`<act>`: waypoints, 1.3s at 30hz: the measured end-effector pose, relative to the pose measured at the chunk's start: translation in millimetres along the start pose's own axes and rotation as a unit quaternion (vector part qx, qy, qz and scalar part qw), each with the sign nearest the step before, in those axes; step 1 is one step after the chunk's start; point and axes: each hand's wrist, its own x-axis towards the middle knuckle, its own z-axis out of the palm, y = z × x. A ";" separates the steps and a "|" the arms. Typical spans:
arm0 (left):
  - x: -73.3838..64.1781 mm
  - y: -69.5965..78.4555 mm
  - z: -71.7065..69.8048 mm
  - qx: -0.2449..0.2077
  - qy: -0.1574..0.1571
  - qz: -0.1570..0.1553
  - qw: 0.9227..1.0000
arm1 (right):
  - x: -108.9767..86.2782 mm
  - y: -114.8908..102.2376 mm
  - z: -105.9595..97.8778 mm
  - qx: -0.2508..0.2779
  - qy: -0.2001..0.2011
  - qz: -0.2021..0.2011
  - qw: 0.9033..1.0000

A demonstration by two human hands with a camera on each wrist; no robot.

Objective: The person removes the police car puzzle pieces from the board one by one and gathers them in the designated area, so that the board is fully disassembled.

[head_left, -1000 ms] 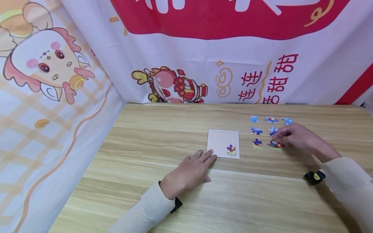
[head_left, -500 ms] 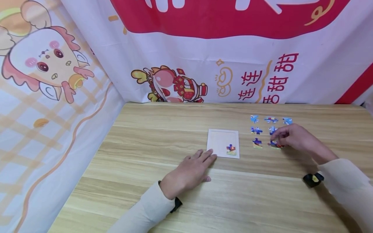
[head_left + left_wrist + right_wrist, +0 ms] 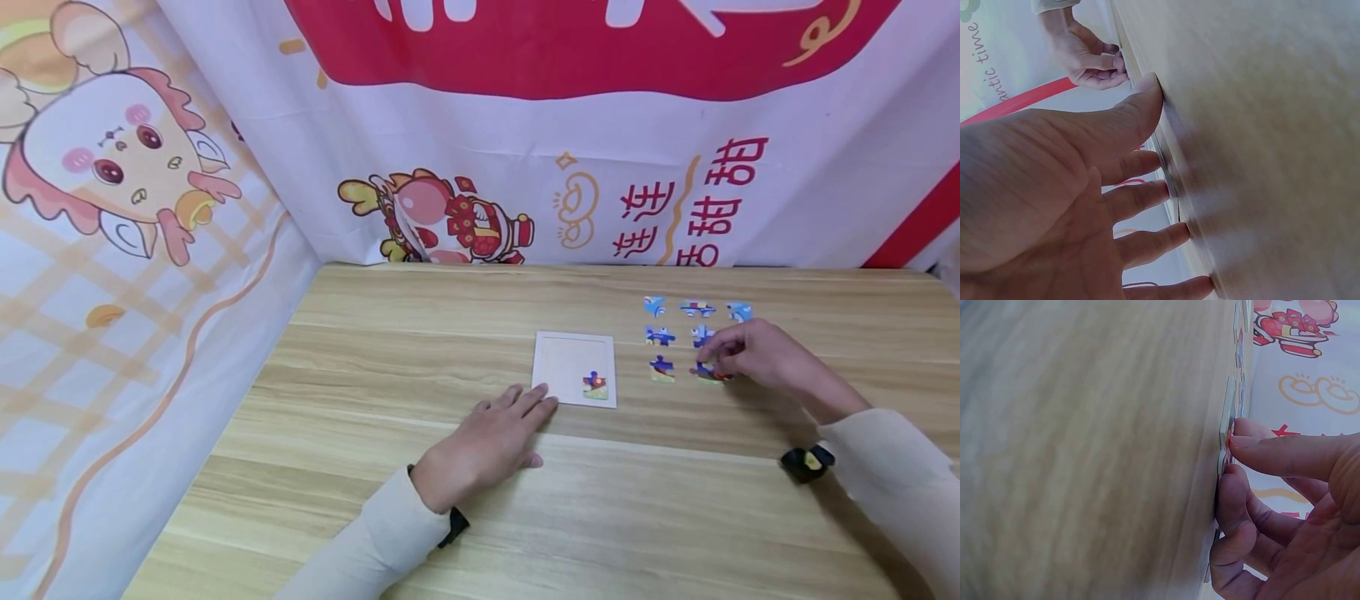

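Note:
A white puzzle board [image 3: 573,342] with a raised border lies flat on the wooden table, one train-picture piece [image 3: 595,385] in its lower right corner. My left hand [image 3: 491,437] lies palm down with spread fingers, fingertips resting on the board's lower left corner. The right hand [image 3: 757,354] pinches a red and blue puzzle piece [image 3: 707,372] in the bottom row of loose pieces. In the right wrist view, thumb and fingers close on that puzzle piece [image 3: 1227,419], partly covering it. It stays low, at the tabletop; whether it is lifted I cannot tell.
Several loose puzzle pieces lie in rows right of the board, among them a corner piece [image 3: 655,307], a blue piece [image 3: 661,337] and a dark piece [image 3: 662,368]. Printed cloth [image 3: 480,142] hangs behind and left of the table [image 3: 360,367].
The right hand and forearm have shifted slightly, with the fingers still at the same piece. The left hand and the board stay in place.

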 end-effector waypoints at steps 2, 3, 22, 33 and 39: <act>-0.2 0.2 -0.4 0.001 0.001 0.001 1.000 | 0.0 0.2 -0.2 0.000 0.000 -0.001 1.000; -0.3 0.3 -0.7 0.001 0.001 0.001 1.000 | 0.0 0.3 -0.4 0.001 -0.001 0.000 1.000; -0.3 2.5 -3.0 0.001 -0.003 -0.003 1.000 | -3.8 -5.6 -4.6 -0.017 0.006 -0.003 1.000; -0.2 3.0 -1.3 0.003 0.002 0.000 1.000 | 0.1 -37.5 7.7 -0.031 0.018 -0.069 0.997; 2.0 3.7 -1.4 -0.001 0.010 0.007 1.000 | 4.9 -57.6 20.1 -0.007 0.002 -0.089 0.996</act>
